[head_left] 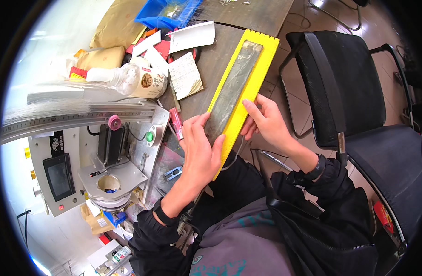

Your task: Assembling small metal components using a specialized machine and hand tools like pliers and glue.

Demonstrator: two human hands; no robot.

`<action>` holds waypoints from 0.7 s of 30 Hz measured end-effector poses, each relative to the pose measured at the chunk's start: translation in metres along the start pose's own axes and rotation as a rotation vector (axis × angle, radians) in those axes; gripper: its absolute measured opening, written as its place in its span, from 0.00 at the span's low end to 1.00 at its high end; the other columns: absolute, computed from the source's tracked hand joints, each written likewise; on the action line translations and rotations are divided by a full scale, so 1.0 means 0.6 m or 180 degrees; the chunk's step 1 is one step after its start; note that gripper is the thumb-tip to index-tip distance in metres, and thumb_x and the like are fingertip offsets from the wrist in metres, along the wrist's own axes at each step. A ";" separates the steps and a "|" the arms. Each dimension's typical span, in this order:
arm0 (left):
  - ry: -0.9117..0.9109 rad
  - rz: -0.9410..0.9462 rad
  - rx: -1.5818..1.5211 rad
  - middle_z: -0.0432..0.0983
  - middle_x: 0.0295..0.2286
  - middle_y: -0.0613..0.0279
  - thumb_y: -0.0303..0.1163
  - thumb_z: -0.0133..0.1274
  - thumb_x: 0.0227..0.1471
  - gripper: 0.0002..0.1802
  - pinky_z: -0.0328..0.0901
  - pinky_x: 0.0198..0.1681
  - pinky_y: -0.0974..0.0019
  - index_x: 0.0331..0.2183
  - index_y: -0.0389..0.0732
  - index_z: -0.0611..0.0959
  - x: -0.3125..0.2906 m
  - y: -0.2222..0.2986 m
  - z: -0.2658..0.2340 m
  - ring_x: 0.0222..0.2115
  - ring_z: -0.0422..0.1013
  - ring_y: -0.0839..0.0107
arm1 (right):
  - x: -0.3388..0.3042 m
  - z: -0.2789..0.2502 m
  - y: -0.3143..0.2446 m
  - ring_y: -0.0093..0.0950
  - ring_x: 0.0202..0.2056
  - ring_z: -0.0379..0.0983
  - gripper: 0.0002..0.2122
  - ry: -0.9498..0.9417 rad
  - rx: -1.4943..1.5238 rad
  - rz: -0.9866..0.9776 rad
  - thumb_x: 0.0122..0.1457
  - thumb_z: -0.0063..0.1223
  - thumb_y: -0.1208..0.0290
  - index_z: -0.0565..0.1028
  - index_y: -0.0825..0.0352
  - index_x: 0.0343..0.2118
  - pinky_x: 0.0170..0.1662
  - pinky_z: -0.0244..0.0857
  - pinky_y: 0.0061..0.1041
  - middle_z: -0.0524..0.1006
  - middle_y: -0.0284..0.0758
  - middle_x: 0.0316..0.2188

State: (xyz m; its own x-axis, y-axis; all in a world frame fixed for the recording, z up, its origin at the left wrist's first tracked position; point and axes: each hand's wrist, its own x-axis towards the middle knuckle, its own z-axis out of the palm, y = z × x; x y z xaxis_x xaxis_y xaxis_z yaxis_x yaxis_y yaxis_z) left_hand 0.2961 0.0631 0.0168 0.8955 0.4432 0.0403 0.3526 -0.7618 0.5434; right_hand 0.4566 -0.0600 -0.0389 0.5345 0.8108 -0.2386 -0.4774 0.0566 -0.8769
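A long yellow board [261,60] with a notched far end lies slantwise over the table's right edge, its near end above my lap. Along its face runs a dark grey, worn-looking flat strip [236,73]. My left hand [199,149] is closed across the near part, fingertips toward the left edge and thumb on the yellow near the right edge; it hides part of the strip. At the board's right edge, my right hand [266,122] holds on with the thumb against the edge and the fingers curled below. Whether anything small sits under my left fingers is hidden.
Left stands a machine with a small screen [59,177], green button [150,136] and curved ruled rail [82,120]. A plastic jar [144,80], handwritten paper [185,76] and blue tray [167,14] crowd the table [215,60]. A black chair [339,83] stands right.
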 end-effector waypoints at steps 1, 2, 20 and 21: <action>-0.0009 -0.0051 0.0262 0.59 0.51 0.44 0.32 0.61 0.49 0.40 0.53 0.55 0.47 0.58 0.33 0.61 0.000 0.008 -0.007 0.54 0.58 0.48 | 0.000 0.000 0.000 0.22 0.19 0.77 0.14 0.0008 -0.0013 -0.0008 0.68 0.46 0.63 0.69 0.73 0.41 0.19 0.72 0.19 0.78 0.39 0.27; -0.0015 -0.0099 0.0524 0.59 0.53 0.44 0.37 0.64 0.47 0.46 0.52 0.55 0.45 0.61 0.32 0.58 0.000 0.017 -0.015 0.55 0.57 0.49 | 0.001 0.002 0.000 0.22 0.19 0.77 0.15 -0.0026 0.0010 0.0014 0.68 0.47 0.63 0.69 0.74 0.41 0.19 0.72 0.19 0.78 0.39 0.27; -0.0465 -0.0141 0.1086 0.60 0.55 0.48 0.40 0.70 0.38 0.58 0.57 0.54 0.48 0.64 0.35 0.56 0.003 0.034 -0.028 0.56 0.57 0.49 | 0.008 -0.005 0.001 0.19 0.16 0.74 0.14 0.0314 -0.0470 0.0028 0.67 0.50 0.64 0.73 0.71 0.30 0.15 0.63 0.15 0.75 0.33 0.18; -0.0491 -0.0229 0.1066 0.60 0.55 0.48 0.40 0.70 0.38 0.58 0.57 0.54 0.48 0.64 0.35 0.56 0.004 0.029 -0.032 0.56 0.57 0.49 | 0.006 -0.008 0.003 0.20 0.16 0.74 0.15 0.0310 -0.0413 0.0042 0.68 0.48 0.63 0.72 0.70 0.28 0.15 0.62 0.14 0.75 0.33 0.18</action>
State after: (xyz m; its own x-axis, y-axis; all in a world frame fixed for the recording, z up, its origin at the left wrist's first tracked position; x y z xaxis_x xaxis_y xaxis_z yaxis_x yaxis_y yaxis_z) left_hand 0.2991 0.0598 0.0423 0.8866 0.4443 -0.1288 0.4625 -0.8549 0.2349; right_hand 0.4609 -0.0594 -0.0433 0.5968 0.7504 -0.2843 -0.3942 -0.0345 -0.9184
